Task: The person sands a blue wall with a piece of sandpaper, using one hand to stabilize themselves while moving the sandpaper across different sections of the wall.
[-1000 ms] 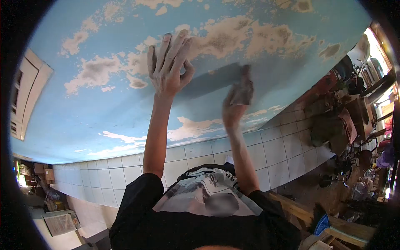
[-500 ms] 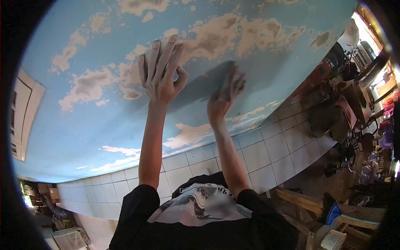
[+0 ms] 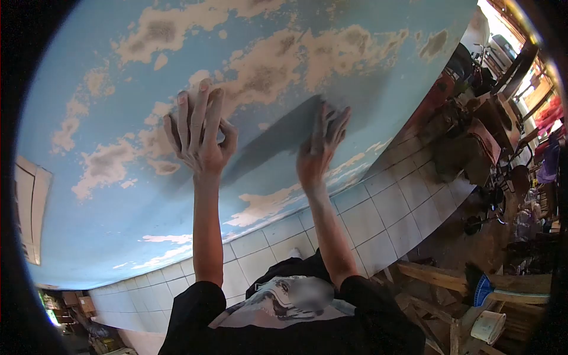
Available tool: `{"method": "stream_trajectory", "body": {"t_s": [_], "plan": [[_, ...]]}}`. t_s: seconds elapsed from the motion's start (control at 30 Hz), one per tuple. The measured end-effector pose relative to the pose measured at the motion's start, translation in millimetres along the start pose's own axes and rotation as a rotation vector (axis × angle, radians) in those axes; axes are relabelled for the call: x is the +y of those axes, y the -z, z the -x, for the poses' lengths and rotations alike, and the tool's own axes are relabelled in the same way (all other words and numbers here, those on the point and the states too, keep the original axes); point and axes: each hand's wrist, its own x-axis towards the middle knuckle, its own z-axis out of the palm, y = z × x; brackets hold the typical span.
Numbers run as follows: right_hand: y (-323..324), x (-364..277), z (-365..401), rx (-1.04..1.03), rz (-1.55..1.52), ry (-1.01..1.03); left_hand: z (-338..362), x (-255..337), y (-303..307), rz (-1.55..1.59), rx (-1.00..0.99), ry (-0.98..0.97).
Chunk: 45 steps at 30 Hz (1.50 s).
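Observation:
My left hand point(image 3: 204, 133) rests against a painted wall point(image 3: 260, 195), its fingers stretched upward and apart, with the thumb bent out to the side. Pale dust covers the fingers. My right hand point(image 3: 319, 148) is at the wall to the right, fingers pointing up with a dark gap between them. Its palm side faces the wall, so anything beneath it is hidden. Blue paint on the wall is broken by pale, worn patches point(image 3: 269, 71) with grey-brown centres. A dark arm shadow lies between my hands.
White tiles point(image 3: 373, 219) cover the ledge or floor below the wall. A wooden frame point(image 3: 435, 275) stands at lower right, with a blue-headed brush point(image 3: 484, 290) on it. Cluttered furniture point(image 3: 497, 136) fills the right side. A pale window or door frame point(image 3: 32, 207) is at left.
The view has tilted, and the wall patches now appear lower and further left. My left hand appears lower and left with it; my right hand, blurred before, is sharper and its fingers have shifted slightly.

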Motion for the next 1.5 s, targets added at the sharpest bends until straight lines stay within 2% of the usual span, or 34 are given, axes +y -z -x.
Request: {"method": "stream_trajectory", "body": {"t_s": [0.13,0.2,0.23,0.3,0.4,0.53,0.6,0.7,0.83,1.03,1.13,1.2,1.23,1.3,1.43,1.5], "plan": [[-7.6,-2.8,-1.7,0.091,-0.194,-0.001,1.0,-1.3,-1.8,0.031,0.008,-0.006],[1.7,-8.0,0.7,-0.061,0.127,0.004,2.2,-1.5,-1.8,0.003,0.012,-0.015],[2.9,-4.9,-4.1,-0.065,0.13,0.0,2.8,-1.4,-1.8,0.005,0.006,-0.014],[3.1,5.1,-18.2,0.128,-0.109,-0.02,2.5,-0.9,-1.5,0.008,0.003,-0.007],[-5.0,-0.4,3.4,0.022,-0.212,-0.003,3.3,-2.6,-3.5,-0.012,0.01,-0.018],[7.7,6.2,-1.6,0.026,-0.017,0.093,4.1,-2.0,-2.8,0.014,0.016,-0.008],[4.0,-9.6,1.5,0.045,-0.137,0.001,3.2,-2.0,-3.4,0.019,0.019,-0.011],[6.6,-1.1,1.5,0.015,-0.103,-0.039,4.0,-2.6,-3.1,0.01,0.018,-0.018],[9.4,-7.3,-4.0,0.041,-0.169,-0.021,3.5,-0.6,-3.1,0.045,0.021,0.044],[11.6,-2.8,-5.8,0.05,-0.144,0.012,1.7,0.1,-2.5,0.033,0.028,-0.001],[11.1,-9.8,2.2,-0.052,-0.122,-0.004,3.3,1.0,-2.1,0.058,0.037,0.006],[11.9,-5.5,0.8,0.031,-0.35,-0.156,1.7,0.8,1.2,0.018,-0.01,0.019],[12.8,-7.3,-0.7,0.026,-0.355,-0.153,1.7,0.6,1.1,0.01,-0.009,0.021],[11.6,-14.1,-4.3,0.001,-0.065,0.001,2.3,0.0,-0.6,0.012,0.005,0.02],[-4.5,-31.0,4.7,-0.031,-0.113,-0.045,3.5,0.4,-2.3,0.024,0.002,0.041],[-11.5,-34.7,9.2,0.065,-0.287,-0.075,4.1,-0.8,-3.7,0.048,0.028,0.047]]}}
